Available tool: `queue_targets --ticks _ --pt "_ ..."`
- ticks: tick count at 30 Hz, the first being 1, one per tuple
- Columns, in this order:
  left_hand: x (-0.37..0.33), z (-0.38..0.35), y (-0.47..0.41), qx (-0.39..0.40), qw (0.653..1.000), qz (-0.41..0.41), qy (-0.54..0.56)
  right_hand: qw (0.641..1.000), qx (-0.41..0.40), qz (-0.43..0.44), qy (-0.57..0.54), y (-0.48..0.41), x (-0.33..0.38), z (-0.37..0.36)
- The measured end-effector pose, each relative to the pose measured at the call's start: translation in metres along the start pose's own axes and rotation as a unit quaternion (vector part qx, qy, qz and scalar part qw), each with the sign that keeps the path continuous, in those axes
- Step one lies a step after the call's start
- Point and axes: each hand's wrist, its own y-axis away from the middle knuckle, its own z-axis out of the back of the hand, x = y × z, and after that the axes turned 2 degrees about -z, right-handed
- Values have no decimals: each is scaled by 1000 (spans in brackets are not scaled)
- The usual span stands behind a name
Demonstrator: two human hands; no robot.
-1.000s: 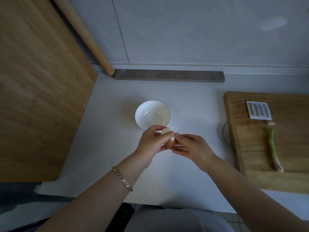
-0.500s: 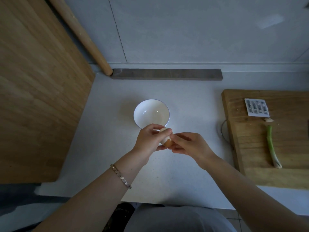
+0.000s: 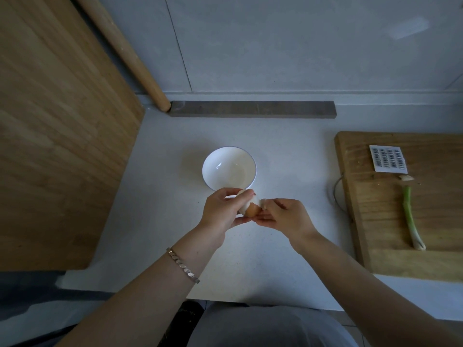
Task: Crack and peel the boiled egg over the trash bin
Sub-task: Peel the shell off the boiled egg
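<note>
My left hand (image 3: 221, 212) holds the boiled egg (image 3: 251, 209) above the white counter, just in front of the bowl. Brown shell covers the egg's lower part, and bare white shows at its top. My right hand (image 3: 283, 216) pinches a strip of shell (image 3: 263, 202) that lifts off the egg's right side. No trash bin is clearly in view; only a dark shape (image 3: 185, 319) shows below the counter's front edge.
An empty white bowl (image 3: 229, 171) stands behind the hands. At the right lies a wooden cutting board (image 3: 390, 259) with a green onion (image 3: 411, 219) and a small white grater card (image 3: 387, 158). A tall wooden board (image 3: 57, 136) leans at the left, with a rolling pin (image 3: 130, 58) behind it.
My right hand has pulled slightly away to the right, peeling a strip of shell off the egg. More white is exposed. My left hand keeps its hold.
</note>
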Motion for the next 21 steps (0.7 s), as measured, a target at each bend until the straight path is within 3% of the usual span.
queue_targets --ticks 6,10,12,21 --pt "0 3 3 70 987 63 127 998 -32 -29 -37 0 0 5" --pt "3 2 -1 59 991 45 114 996 -16 23 83 2 1 6" --pt "4 1 -3 51 992 31 107 996 -5 29 84 3 3 3" --pt "1 1 1 69 992 14 105 991 68 -59 -103 -5 -2 7"
